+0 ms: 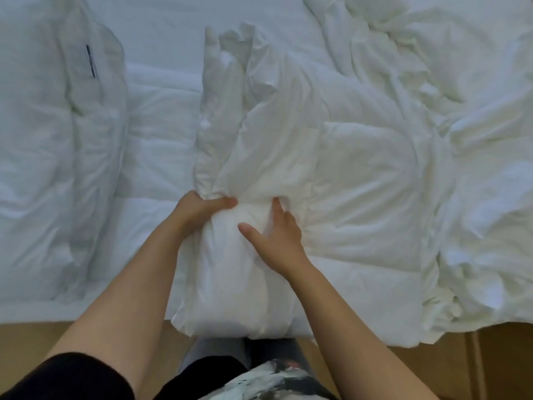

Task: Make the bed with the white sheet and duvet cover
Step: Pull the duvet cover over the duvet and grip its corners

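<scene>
My left hand (202,207) gripped the bunched duvet cover (288,157) at the near edge of the bed (155,140); my right hand (277,241) pressed on it, fingers spread. With the cover crumpled, I judged most work was left.

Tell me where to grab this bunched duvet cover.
Grip the duvet cover at its gathered neck, from the left, where the left hand holds it: the fabric narrows into tight folds there. The bulge under the right hand is too wide.
</scene>
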Demonstrator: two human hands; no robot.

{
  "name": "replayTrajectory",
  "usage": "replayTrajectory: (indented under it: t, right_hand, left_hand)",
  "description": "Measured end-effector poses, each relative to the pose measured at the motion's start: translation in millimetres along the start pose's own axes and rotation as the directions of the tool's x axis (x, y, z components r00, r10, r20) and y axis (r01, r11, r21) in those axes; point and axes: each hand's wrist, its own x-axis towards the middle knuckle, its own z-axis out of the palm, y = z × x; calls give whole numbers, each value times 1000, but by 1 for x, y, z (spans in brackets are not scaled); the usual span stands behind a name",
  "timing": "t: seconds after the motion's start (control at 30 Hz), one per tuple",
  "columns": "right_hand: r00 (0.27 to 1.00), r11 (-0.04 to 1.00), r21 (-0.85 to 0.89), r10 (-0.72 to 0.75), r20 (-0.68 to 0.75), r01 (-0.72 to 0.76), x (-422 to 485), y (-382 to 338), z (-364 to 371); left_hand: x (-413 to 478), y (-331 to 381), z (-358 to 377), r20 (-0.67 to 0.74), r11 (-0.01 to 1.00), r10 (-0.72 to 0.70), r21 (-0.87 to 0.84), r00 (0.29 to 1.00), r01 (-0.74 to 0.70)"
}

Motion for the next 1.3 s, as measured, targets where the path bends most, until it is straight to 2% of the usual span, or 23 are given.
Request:
replayTrajectory:
  t: [0.1,0.23,0.37,0.47,0.57,0.7,0.77,0.87,0.93,1.0,1.07,1.1,1.23,1.3]
  right_hand:
    - [997,961,269,-49,-66,65,0,-5,-7]
    - [984,829,543,-44,-170,131,-6,-9,-44]
    - [941,723,640,-41,-336,260,-17,6,-110]
    - [917,636,705,-10,-399,314,-26,37,-180]
    - [909,562,766,57,-412,312,-39,91,-258]
    - [873,481,822,205,-442,304,-58,188,-355]
    - [846,526,814,293,-446,247,-68,244,-396]
    - [789,695,718,426,-443,28,-83,314,-441]
    - [773,809,584,414,-481,-70,-86,347,-460]
    - [801,852,518,361,-478,-75,-86,358,-468]
    - [831,858,510,324,-452,-56,-83,353,-469]
    - [837,854,518,315,-448,-44,-81,347,-467]
    - [846,923,383,215,-488,-14,-61,313,-450]
    - [889,964,265,132,-439,-12,-49,288,-428]
  left_hand:
    - [-13,27,11,225,993,72,-106,972,-49]
    - [-51,59,47,328,965,247,-163,912,-203]
    - [-96,107,101,394,920,390,-191,832,-341]
    - [-120,149,157,445,882,471,-223,762,-415]
    - [-141,192,237,506,846,522,-201,687,-494]
    - [-171,236,373,601,819,521,-151,606,-554]
    - [-183,244,445,636,790,523,-111,568,-603]
    - [-197,232,535,691,656,484,119,537,-745]
    - [-204,220,573,750,609,426,176,506,-773]
    - [-212,221,591,775,647,390,155,498,-747]
    - [-217,232,595,756,704,385,131,530,-698]
    - [-217,237,590,736,692,407,138,541,-708]
    - [-191,235,527,592,440,575,358,565,-823]
    - [-171,218,479,513,416,571,493,641,-764]
